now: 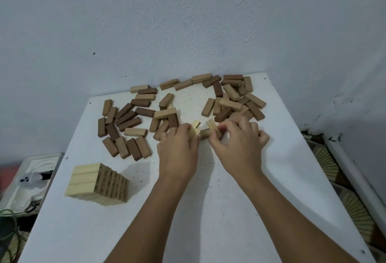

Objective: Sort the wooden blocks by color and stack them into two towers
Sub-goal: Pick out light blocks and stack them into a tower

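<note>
A tower of pale wooden blocks point(98, 183) stands near the front left of the white table point(271, 179). Several loose brown and tan blocks lie scattered at the back: one cluster on the left point(125, 125), another on the right point(234, 97). At the table's middle, my left hand point(178, 154) grips a pale block point(194, 127) that sticks up past its fingers. My right hand point(238, 145) pinches another pale block point(212, 126) beside it. A further block lies between the two hands, mostly hidden.
The table's far edge meets a pale blue wall point(188, 22). A white moulded object point(31, 181) and green cable point(8, 221) sit off the left edge. Slatted items point(334, 168) lie low on the right.
</note>
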### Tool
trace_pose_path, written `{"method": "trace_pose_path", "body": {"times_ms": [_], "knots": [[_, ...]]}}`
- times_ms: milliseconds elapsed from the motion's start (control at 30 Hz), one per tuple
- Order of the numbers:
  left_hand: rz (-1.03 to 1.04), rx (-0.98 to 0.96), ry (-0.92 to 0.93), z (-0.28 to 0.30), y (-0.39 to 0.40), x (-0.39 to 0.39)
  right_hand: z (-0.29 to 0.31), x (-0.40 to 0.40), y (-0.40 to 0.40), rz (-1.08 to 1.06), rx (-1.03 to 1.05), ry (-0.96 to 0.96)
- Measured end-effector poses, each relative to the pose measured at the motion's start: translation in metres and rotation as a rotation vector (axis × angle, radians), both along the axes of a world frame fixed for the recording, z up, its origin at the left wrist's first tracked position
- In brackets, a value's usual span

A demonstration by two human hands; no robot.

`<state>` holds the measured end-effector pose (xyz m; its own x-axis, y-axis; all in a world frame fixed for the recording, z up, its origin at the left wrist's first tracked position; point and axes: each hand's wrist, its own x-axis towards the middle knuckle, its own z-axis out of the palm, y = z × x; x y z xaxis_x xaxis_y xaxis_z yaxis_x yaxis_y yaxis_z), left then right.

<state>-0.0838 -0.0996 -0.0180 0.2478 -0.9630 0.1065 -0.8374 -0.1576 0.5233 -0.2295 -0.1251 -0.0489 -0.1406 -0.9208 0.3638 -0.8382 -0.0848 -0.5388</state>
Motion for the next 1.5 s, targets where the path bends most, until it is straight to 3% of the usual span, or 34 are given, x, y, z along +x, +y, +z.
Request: {"method": "trace_pose_path", "body": {"times_ms": [367,567,733,1033,1300,1500], "knots": [[-0.067,0.026,-0.056,-0.025,0.089,0.019,-0.014,-0.009,0.068,0.105,0.211,0.061],[-0.014,-0.045,0.161,-0.038,0.113,0.027,-0.02,-0.003,0.09,0.143,0.245,0.062],[0.042,-0.11,0.281,-0.034,0.118,0.026,-0.019,-0.004,0.096,0.213,0.212,0.058],[0.008,-0.14,0.277,-0.042,0.116,0.031,-0.015,-0.01,0.096,0.461,0.262,0.099],[-0.074,-0.089,0.25,-0.045,0.112,0.035,-0.018,-0.012,0.093,0.508,0.25,0.071],[-0.141,-0.001,0.359,-0.038,0.114,0.049,-0.015,-0.011,0.095,0.517,0.247,0.102]]}}
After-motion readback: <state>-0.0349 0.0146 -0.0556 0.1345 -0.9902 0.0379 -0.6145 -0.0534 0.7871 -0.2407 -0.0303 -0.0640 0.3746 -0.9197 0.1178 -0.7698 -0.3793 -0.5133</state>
